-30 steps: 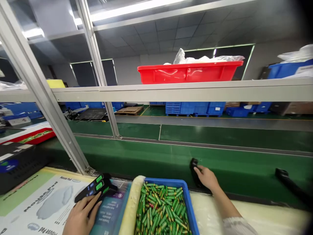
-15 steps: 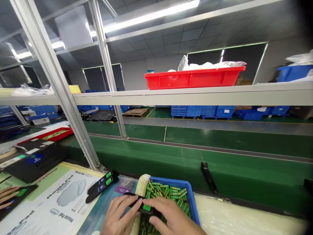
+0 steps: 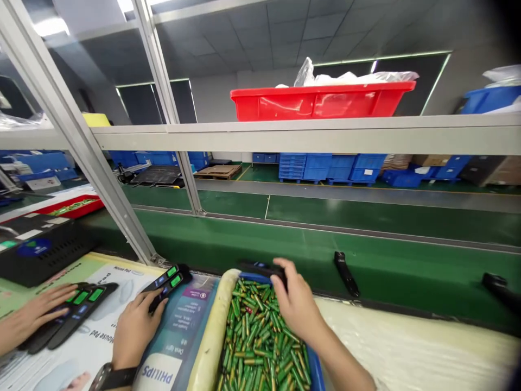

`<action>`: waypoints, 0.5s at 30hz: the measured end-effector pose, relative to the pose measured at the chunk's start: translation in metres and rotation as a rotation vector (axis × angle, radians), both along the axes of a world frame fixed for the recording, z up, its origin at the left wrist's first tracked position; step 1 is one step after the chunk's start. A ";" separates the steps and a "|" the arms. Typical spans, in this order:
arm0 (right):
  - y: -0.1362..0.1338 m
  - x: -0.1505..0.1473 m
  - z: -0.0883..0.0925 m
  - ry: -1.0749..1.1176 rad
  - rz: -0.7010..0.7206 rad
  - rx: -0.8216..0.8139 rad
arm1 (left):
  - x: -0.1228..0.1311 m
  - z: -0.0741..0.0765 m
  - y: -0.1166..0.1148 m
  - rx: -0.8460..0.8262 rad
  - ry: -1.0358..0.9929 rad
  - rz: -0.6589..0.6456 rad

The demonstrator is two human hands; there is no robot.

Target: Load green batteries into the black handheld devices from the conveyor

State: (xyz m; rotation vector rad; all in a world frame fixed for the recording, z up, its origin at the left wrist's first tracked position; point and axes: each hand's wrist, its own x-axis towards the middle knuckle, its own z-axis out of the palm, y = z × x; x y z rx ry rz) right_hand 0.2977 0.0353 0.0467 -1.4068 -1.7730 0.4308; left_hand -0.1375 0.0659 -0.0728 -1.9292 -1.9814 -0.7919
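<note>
My right hand [image 3: 299, 307] is shut on a black remote [image 3: 260, 267] and holds it over the far rim of a blue bin [image 3: 315, 373] full of green batteries [image 3: 260, 339]. My left hand [image 3: 134, 326], with a watch on the wrist, has its fingers closed over the near end of a pair of black remotes with green buttons [image 3: 170, 277]. These lie on a printed mat left of the bin. Further left, a co-worker's hand [image 3: 30, 317] rests on several more black remotes [image 3: 79, 307].
Beyond the bin runs a green conveyor belt [image 3: 386, 255] with a black remote [image 3: 345, 273] on it and another dark piece [image 3: 500, 288] at the right. A slanted aluminium post [image 3: 81, 141] stands left. A red tray [image 3: 321, 100] sits on the shelf above. White foam [image 3: 407, 347] lies right of the bin.
My hands have parted: the right carried a black remote from above the batteries to the bin's far rim, and the left went back to the remote pair. The co-worker's hand moved further in.
</note>
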 end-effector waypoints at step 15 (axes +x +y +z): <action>0.087 0.149 -0.084 -0.270 -0.569 -0.481 | 0.059 0.029 -0.014 0.326 -0.045 -0.282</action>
